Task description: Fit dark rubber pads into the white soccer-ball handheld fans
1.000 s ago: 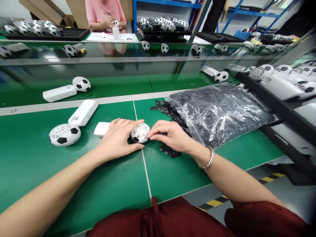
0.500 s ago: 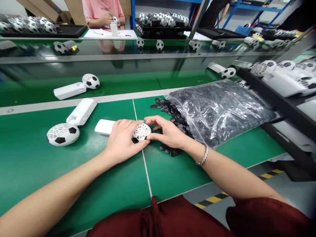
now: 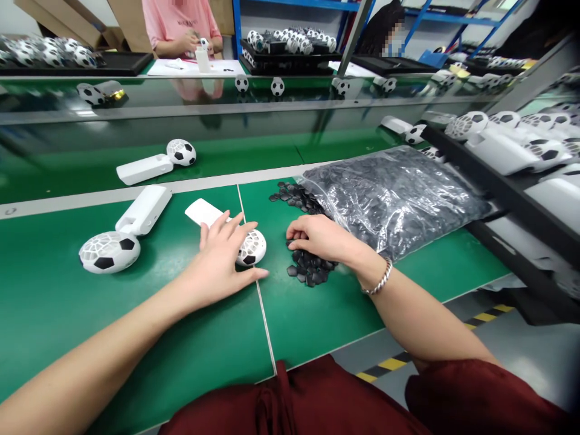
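Observation:
My left hand lies with spread fingers over a white plastic housing with a football-shaped head; its flat white handle sticks out at the upper left. Part of the head is covered by my fingers. At the loose pile of small black pentagonal pieces, my right hand has thumb and fingertips pinched together, a dark piece showing at the tips. Beside my right hand lies a clear plastic bag full of such pieces.
Another football-headed housing rests at left on the green table. One more sits on the green conveyor beyond. A black tray of housings stands at right. Across the line a person in a pink shirt handles a football piece.
My right hand has left the football head and moved right to the black pieces. My left fingers have spread apart, and the housing has turned, its handle now angled further away.

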Demonstrator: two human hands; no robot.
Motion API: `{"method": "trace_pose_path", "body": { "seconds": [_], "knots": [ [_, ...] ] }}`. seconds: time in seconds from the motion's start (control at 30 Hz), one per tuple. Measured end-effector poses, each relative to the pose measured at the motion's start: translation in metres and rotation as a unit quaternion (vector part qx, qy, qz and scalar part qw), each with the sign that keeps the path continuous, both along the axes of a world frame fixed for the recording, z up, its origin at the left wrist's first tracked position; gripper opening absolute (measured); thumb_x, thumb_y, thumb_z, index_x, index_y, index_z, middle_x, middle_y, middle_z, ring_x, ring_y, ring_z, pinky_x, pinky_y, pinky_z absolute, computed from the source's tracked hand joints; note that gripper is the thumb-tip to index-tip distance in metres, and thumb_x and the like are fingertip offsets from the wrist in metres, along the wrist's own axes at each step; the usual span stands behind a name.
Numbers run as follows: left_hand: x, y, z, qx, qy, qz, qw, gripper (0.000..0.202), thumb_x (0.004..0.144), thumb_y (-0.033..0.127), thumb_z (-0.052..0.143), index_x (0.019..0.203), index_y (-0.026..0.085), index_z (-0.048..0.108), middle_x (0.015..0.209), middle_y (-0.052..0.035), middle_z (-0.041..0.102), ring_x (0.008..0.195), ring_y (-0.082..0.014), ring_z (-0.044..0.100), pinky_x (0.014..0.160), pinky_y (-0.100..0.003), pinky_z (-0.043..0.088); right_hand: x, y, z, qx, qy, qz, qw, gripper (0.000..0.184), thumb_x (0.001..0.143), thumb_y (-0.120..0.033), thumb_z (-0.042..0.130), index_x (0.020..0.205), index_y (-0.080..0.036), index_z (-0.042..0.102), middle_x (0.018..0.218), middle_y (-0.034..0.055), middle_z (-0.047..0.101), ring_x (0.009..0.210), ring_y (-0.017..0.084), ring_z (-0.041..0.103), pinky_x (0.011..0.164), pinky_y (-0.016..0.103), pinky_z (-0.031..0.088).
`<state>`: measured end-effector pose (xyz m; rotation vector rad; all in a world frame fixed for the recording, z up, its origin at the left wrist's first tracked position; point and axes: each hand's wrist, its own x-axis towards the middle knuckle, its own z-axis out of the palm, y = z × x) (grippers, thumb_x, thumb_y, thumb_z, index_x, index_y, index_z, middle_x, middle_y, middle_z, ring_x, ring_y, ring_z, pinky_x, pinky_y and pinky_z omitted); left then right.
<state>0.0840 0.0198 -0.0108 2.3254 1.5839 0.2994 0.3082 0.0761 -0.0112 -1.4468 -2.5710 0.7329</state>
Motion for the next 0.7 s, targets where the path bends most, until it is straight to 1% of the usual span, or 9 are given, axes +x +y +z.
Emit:
{"method": "trace_pose_path", "body": {
  "seconds": [0.07,0.13,0.2,0.27,0.3,0.37,0.5,0.57,0.7],
  "knots": [
    [0.005,-0.002,-0.003,0.008,-0.013,0.004,1.0,0.057,0.077,0.043,0.054,0.126,0.019,0.038,0.139,-0.0142,0.036,0.134,-0.0353,0.011,0.101,-0.066,0.007,-0.003,-0.002,0.0,0.019,0.002,0.015,1.0,0.005,0.072,-0.014,0.065,0.075,-0.018,0.062,0.08,0.0022,0.062,0.071,0.014,0.056,0.065,0.025,0.041],
    [0.005,-0.002,-0.006,-0.003,-0.034,-0.029,0.999,0.05,0.079,0.035,0.052,0.125,0.021,0.039,0.14,-0.0119,0.035,0.135,-0.0336,0.009,0.102,-0.065,0.005,-0.006,-0.004,0.001,0.031,0.008,0.036,0.999,0.008,0.072,-0.012,0.064,0.077,-0.017,0.06,0.079,0.0022,0.06,0.072,0.013,0.054,0.064,0.024,0.04],
    [0.003,-0.001,-0.006,-0.022,-0.061,-0.057,0.996,0.052,0.078,0.029,0.053,0.127,0.023,0.037,0.147,-0.0102,0.022,0.136,-0.0325,0.003,0.104,-0.061,0.011,-0.008,-0.007,0.003,0.021,0.022,0.055,0.998,0.01,0.074,-0.01,0.06,0.081,-0.017,0.058,0.074,0.0005,0.059,0.068,0.012,0.053,0.062,0.023,0.039],
    [0.001,0.0,-0.006,-0.033,-0.086,-0.05,0.994,0.053,0.076,0.026,0.053,0.127,0.024,0.038,0.15,-0.0088,0.007,0.137,-0.0322,-0.001,0.105,-0.057,0.018,-0.009,-0.01,0.005,0.015,0.053,0.067,0.996,0.015,0.078,-0.01,0.055,0.09,-0.018,0.058,0.072,-0.0009,0.059,0.065,0.011,0.052,0.062,0.023,0.038],
    [0.0,0.0,-0.005,-0.035,-0.098,-0.042,0.994,0.053,0.076,0.025,0.054,0.126,0.024,0.039,0.15,-0.0086,0.004,0.137,-0.0322,-0.001,0.106,-0.055,0.019,-0.01,-0.011,0.006,0.014,0.076,0.071,0.994,0.017,0.079,-0.01,0.052,0.093,-0.018,0.058,0.072,-0.0013,0.059,0.064,0.01,0.051,0.062,0.023,0.038],
    [-0.001,0.001,-0.004,-0.036,-0.116,-0.039,0.992,0.05,0.073,0.023,0.056,0.122,0.022,0.044,0.15,-0.0091,0.005,0.137,-0.0319,0.0,0.107,-0.052,0.018,-0.011,-0.014,0.006,-0.003,0.134,0.07,0.989,0.018,0.083,-0.012,0.047,0.095,-0.019,0.059,0.072,-0.0018,0.059,0.061,0.009,0.051,0.062,0.022,0.039],
    [-0.003,0.004,-0.002,-0.054,-0.141,-0.088,0.985,0.048,0.071,0.018,0.055,0.119,0.021,0.047,0.149,-0.0083,0.011,0.137,-0.0288,0.004,0.109,-0.049,0.015,-0.014,-0.016,0.003,-0.062,0.242,0.061,0.966,0.016,0.084,-0.02,0.051,0.096,-0.017,0.06,0.074,-0.001,0.06,0.061,0.009,0.053,0.06,0.022,0.042],
    [-0.005,0.006,-0.002,-0.06,-0.147,-0.102,0.982,0.049,0.071,0.017,0.054,0.12,0.021,0.046,0.149,-0.0078,0.013,0.138,-0.0279,0.003,0.109,-0.05,0.015,-0.016,-0.016,0.002,-0.037,0.265,0.086,0.96,0.016,0.084,-0.02,0.052,0.097,-0.017,0.062,0.075,-0.0001,0.06,0.065,0.009,0.054,0.064,0.022,0.044],
    [-0.005,0.007,-0.003,-0.055,-0.148,-0.103,0.982,0.049,0.071,0.016,0.052,0.12,0.02,0.046,0.149,-0.0093,0.014,0.138,-0.0275,0.002,0.109,-0.051,0.015,-0.019,-0.018,0.002,0.065,0.288,0.127,0.947,0.014,0.083,-0.021,0.054,0.086,-0.018,0.068,0.08,0.0028,0.058,0.076,0.011,0.054,0.074,0.026,0.044]
  ]
}}
